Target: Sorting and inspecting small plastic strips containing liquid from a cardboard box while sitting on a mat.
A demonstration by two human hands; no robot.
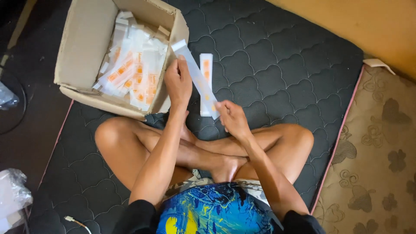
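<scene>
A dark quilted mattress point(268, 65) fills most of the view, with a person sitting cross-legged on it, bare knees spread to either side and blue-and-yellow patterned shorts point(212, 212) at the bottom edge. To the right lies a beige mat point(377, 151) with a flower pattern, and beyond it a yellow wall point(368, 26). At the upper left an open cardboard box point(84, 47) rests on the mattress edge, just beside the person's left knee, and it is heaped with clear packets point(132, 71) that carry orange marks. Clear plastic bags point(13, 197) sit on the dark floor at the lower left, and a thin white cable point(76, 222) lies near them on the mattress. Between the two hands a long clear sleeve point(196, 78) is held slanting, its upper end toward the box and its lower end toward the person. The left hand point(178, 82) grips the upper part of the sleeve, fingers curled closed around its edge. The right hand point(232, 117) pinches the lower end, fingers narrow and closed on it. Just behind the sleeve a single white strip point(206, 71) with an orange mark lies flat on the mattress, partly hidden by the sleeve and apart from the box.
</scene>
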